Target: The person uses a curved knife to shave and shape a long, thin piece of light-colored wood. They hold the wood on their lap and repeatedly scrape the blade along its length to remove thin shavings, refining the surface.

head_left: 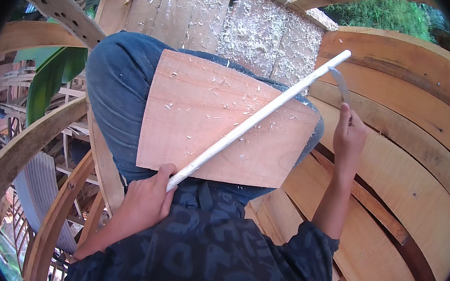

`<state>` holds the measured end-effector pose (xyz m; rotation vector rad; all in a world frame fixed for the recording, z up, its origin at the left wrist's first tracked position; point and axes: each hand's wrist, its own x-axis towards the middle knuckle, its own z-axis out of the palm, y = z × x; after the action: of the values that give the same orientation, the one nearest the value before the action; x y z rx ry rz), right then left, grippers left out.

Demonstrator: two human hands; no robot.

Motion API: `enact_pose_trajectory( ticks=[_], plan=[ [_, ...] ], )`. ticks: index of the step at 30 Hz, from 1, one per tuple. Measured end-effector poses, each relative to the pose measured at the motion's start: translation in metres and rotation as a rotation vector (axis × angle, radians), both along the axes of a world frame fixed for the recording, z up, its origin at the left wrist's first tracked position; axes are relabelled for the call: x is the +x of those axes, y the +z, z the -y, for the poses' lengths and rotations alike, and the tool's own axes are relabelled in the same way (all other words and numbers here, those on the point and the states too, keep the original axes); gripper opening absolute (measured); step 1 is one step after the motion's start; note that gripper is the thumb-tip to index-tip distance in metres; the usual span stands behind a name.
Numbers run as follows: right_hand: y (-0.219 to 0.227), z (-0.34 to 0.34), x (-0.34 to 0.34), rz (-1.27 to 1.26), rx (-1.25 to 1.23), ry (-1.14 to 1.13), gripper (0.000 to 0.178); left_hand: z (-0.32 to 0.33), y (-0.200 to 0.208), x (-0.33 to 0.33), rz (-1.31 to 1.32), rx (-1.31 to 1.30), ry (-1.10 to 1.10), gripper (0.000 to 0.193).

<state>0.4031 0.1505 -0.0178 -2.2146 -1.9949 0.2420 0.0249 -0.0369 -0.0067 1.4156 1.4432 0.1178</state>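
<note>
Left hand (146,200) fisted round the stick's (254,120) near end, stick slanting across the board (183,120) toward the knife (340,84) clenched in the right hand (349,136).

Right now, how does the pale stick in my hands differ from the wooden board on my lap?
The pale stick is thin, round and whitish; the wooden board is wide, flat and reddish-tan. The stick lies slanted across the board, gripped at its lower end by the left hand, while the board rests loose on the knee. The right hand holds a curved blade near the stick's far end. Both are bare wood among shavings.
</note>
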Motion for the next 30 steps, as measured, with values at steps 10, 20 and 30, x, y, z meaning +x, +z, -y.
enact_pose_trajectory(
  ticks=[10,20,30],
  plan=[
    [-0.002,0.074,-0.082,-0.066,-0.125,0.442,0.052,-0.008,0.019,0.005,-0.030,-0.067,0.045,0.042],
    [-0.033,0.010,-0.006,0.154,0.080,0.007,0.064,0.007,0.015,0.012,-0.015,-0.009,0.039,0.041],
    [-0.015,0.056,-0.064,0.030,-0.014,0.488,0.057,0.012,0.014,0.014,-0.016,0.016,0.054,0.042]
  ],
)
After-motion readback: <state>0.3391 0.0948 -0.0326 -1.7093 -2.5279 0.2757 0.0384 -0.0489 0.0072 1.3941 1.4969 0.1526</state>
